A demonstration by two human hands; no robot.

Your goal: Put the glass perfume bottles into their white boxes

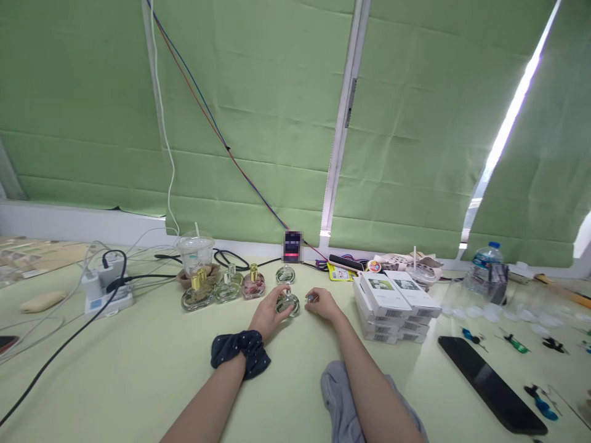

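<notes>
- Steadying a round glass bottle (290,306), the left hand (266,315) curls its fingers and thumb about its side, a dark dotted scrunchie (241,353) on that wrist; whether the base touches the table I can't tell.
- The right hand (324,303) is closed at the fingertips, seemingly pinching a small piece (311,298) just beside the bottle, too tiny to make out.
- I'd call this close, two-handed handling of the bottle; any fine move here wants a firm left hold and a light right pinch, since smooth glass could slip.
- Behind it, near a small lit screen (292,247), stands a similar bottle (285,275); to the left are three more, one greenish (228,288), one pinkish (253,286) and one gold-topped (196,298).
- White boxes (388,295) are stacked on the right, with a black slab (492,384) lying nearer the person and grey cloth (338,394) by the right forearm.
- The pale table (161,381) runs up to green blinds (258,80), light slicing through a gap on the right.
</notes>
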